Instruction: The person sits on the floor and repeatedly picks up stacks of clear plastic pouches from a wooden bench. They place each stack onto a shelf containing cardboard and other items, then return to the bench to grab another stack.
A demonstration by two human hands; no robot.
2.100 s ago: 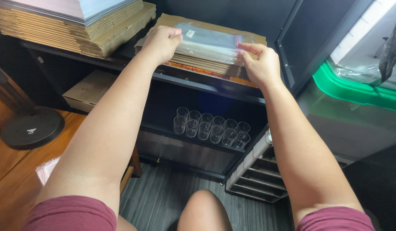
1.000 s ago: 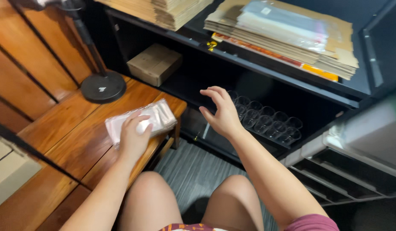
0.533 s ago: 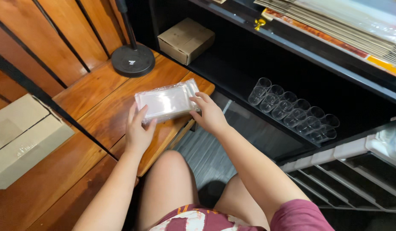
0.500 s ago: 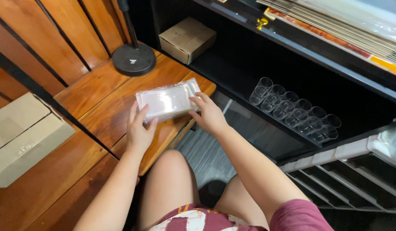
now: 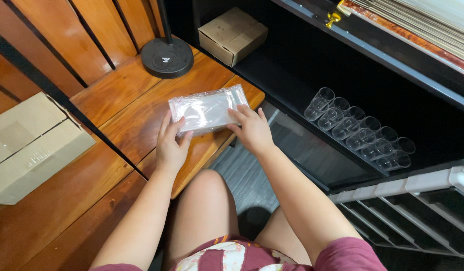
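Now the pack of clear plastic bags [image 5: 207, 109], reached for a second ago, is pinched at both ends by the left hand [image 5: 171, 145] and right hand [image 5: 252, 131] fingers above the wooden worktop [image 5: 126, 108] edge.

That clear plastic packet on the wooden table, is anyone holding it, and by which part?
Both hands hold the clear plastic packet: the left hand at its near left corner, the right hand at its right end, while it rests on the wooden table.

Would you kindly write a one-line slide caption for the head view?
Both hands, left hand and right hand, grip a clear plastic packet on a wooden bench.
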